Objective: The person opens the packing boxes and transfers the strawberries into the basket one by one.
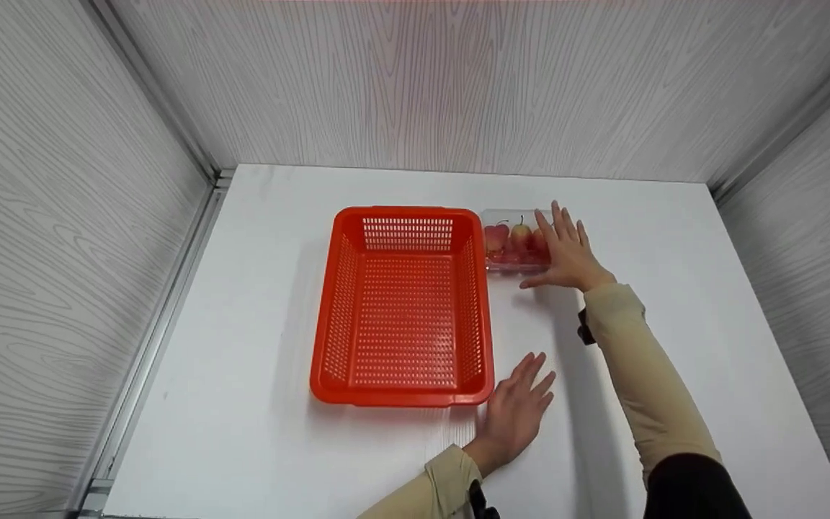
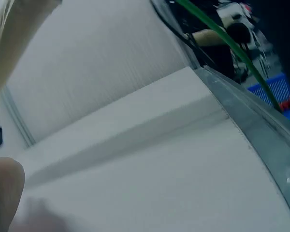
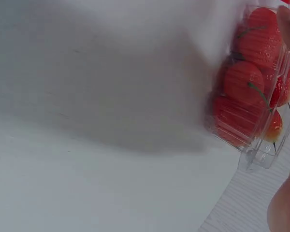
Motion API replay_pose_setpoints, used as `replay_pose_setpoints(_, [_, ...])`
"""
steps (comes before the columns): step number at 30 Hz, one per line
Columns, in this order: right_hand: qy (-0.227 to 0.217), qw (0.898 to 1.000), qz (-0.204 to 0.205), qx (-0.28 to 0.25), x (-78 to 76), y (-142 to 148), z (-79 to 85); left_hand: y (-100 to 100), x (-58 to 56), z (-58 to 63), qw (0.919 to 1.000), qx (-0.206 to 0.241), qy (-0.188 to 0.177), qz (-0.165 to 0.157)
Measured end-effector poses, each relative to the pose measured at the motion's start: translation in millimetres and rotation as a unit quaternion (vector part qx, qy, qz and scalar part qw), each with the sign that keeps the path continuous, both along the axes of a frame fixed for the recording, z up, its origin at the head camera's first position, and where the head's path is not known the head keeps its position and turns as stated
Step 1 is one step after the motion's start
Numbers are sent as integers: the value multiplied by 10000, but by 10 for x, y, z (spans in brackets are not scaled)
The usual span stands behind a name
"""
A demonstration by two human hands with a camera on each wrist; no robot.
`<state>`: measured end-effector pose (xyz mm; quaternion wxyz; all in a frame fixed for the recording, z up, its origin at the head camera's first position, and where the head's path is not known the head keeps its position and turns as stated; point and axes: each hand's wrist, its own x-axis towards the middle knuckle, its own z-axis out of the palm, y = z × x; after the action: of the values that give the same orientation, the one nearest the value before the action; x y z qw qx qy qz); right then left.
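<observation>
A clear plastic box of red and yellowish stemmed fruits lies against the right side of a red perforated basket, near its far end. My right hand is at the box's right end with fingers spread and straight, overlapping it in the head view. In the right wrist view, the lidded box shows between fingertips at the right edge. Beside the basket's near right corner is my left hand, its fingers extended and holding nothing. Only part of that hand enters the left wrist view.
The basket stands on a white table, with nothing inside it. Wood-grain panels enclose the back and both sides. A metal rail runs along the left edge. Beyond the table edge, the left wrist view shows a green cable and a blue crate.
</observation>
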<state>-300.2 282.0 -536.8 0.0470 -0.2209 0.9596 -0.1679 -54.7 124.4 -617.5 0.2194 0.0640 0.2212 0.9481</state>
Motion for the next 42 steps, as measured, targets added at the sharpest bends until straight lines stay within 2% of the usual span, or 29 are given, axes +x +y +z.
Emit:
replay_pose_setpoints(2, [-307, 9993, -38, 186, -58, -1, 44, 23, -39, -111, 9988, 339, -327, 133])
replay_pose_setpoints(6, [-532, 9977, -46, 415, -162, -29, 60, 42, -103, -249, 9968, 539, -569, 140])
replay_pose_setpoints(12, [-506, 9978, 142, 396, -242, -111, -12, 22, -277, -321, 9985, 424, -296, 181])
replay_pose_setpoints(18, [-130, 9994, 123, 297, -236, -102, -88, 14, -467, -318, 9982, 413, -286, 326])
replay_pose_setpoints(24, [25, 9997, 230, 110, -133, -59, -165, 17, -561, -301, 9978, 275, -382, 476])
replay_pose_setpoints(28, [145, 9995, 274, -16, -42, -38, -188, 16, -594, -264, 9958, 365, -627, 560])
replay_pose_setpoints(31, [381, 9985, 388, -19, 38, -33, -212, 14, -610, -234, 9928, 527, -811, 708])
replay_pose_setpoints(35, [738, 9957, 568, 12, 165, -28, -262, 5, -625, -209, 9903, 623, -831, 924])
replay_pose_setpoints(42, [1065, 9923, 624, -18, 452, 6, -357, -17, -579, -169, 9928, 91, -623, 1024])
